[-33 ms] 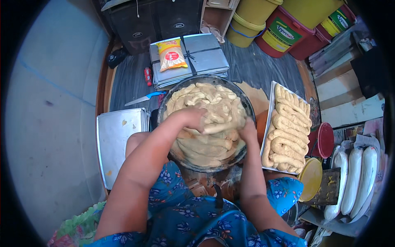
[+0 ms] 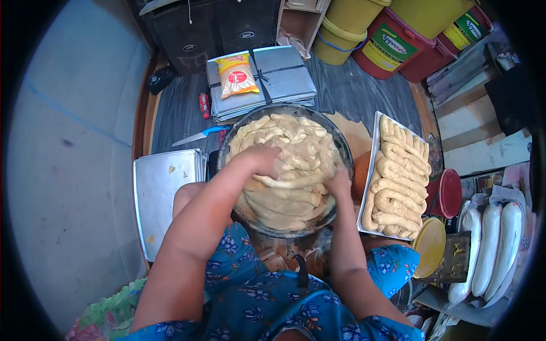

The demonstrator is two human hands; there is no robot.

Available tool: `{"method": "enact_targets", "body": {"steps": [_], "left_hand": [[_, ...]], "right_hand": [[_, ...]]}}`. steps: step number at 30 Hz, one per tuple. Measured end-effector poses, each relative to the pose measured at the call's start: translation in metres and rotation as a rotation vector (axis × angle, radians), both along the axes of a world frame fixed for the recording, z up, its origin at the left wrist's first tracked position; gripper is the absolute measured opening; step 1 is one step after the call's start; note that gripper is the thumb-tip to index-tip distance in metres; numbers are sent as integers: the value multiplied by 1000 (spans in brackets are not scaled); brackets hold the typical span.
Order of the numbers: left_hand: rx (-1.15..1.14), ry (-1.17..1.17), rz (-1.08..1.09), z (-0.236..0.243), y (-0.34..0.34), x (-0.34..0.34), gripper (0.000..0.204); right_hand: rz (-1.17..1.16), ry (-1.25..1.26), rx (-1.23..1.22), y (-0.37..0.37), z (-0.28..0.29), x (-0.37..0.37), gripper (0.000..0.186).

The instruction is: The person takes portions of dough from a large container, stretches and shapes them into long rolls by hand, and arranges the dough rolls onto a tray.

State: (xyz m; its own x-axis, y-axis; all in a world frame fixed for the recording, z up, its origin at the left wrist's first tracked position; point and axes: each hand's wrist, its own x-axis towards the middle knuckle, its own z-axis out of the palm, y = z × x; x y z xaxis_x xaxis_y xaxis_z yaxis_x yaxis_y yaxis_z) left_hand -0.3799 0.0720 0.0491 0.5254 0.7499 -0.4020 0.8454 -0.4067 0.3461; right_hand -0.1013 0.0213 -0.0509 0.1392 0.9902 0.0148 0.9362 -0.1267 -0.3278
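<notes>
A big round dark basin (image 2: 284,232) stands between my knees, full of thick, pale, dusted ropes of dough (image 2: 293,136). My left hand (image 2: 266,161) lies over the dough left of the middle, its fingers blurred against the flour-dusted surface. Just below it, one dough rope (image 2: 290,183) runs across the basin toward my right hand (image 2: 339,182). That hand is curled at the rope's right end, by the basin's right wall; its fingertips are partly smeared.
Right of the basin, a tray (image 2: 367,187) bears folded dough ropes. Metal trays (image 2: 165,199) are stacked at left, with a blue-handled knife (image 2: 199,135) near them. Behind, a yellow-and-white packet (image 2: 236,77) lies on tied trays (image 2: 284,71). Buckets (image 2: 392,45) stand at the back right.
My left hand has shifted slightly left, and my right hand slightly down and left. The dough rope between them, blurred and higher before, now lies lower and stretches farther left.
</notes>
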Motion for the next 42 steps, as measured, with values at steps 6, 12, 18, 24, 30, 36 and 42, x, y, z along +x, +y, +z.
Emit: {"method": "enact_targets", "body": {"steps": [6, 12, 18, 24, 30, 36, 42], "left_hand": [[-77, -263, 125, -3, 21, -28, 77], [-181, -218, 125, 1, 18, -32, 74], [-161, -202, 159, 7, 19, -46, 71], [-138, -209, 160, 11, 22, -45, 71], [-165, -162, 136, -2, 15, -36, 73], [-194, -111, 118, -11, 18, -36, 73], [-159, -156, 133, -7, 20, -37, 73]], "right_hand": [[795, 15, -224, -30, -87, -94, 63], [717, -230, -210, 29, -94, -105, 67], [239, -168, -64, 57, -99, -110, 73], [828, -163, -226, -96, -98, -130, 77], [581, 171, -11, -63, -105, -78, 60], [153, 3, 30, 3, -100, -54, 59], [520, -73, -242, -83, -76, -49, 65]]}}
